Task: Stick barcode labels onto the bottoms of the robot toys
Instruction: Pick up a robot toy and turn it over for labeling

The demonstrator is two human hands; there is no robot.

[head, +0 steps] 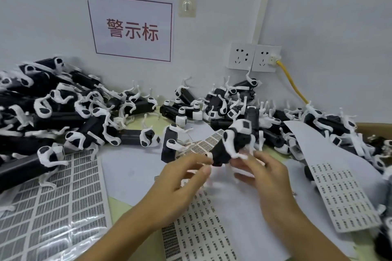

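The robot toy (pixel 232 144) was matte black plastic, a blocky body with curvy white legs, and it sat lifted above the glossy label sheets (pixel 53 203), right between both hands. The right hand (pixel 263 172) pinched its white legs from below, while the left hand (pixel 180 180) had its fingertips (pixel 209 158) at the dark underside, a small white bit on one finger, too blurry to call.
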